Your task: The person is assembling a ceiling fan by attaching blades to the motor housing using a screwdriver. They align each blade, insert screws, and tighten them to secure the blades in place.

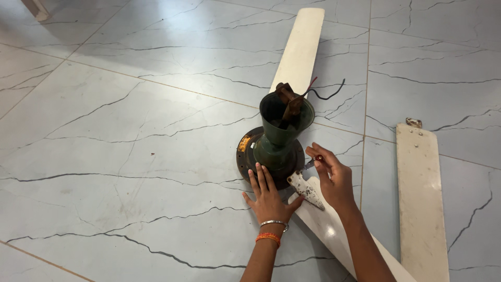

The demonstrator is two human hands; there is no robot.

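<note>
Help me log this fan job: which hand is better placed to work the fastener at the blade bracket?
Probably the right hand: it pinches a small screwdriver whose tip sits at the blade bracket. The left hand lies flat against the motor housing, apparently steadying it.

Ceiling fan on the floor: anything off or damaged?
Yes. The ceiling fan motor lies dismantled on the tiled floor. One blade lies detached, apart to the right. Loose red and black wires stick out of the green cup. The blade bracket by the right hand looks rusty, its paint chipped.
</note>
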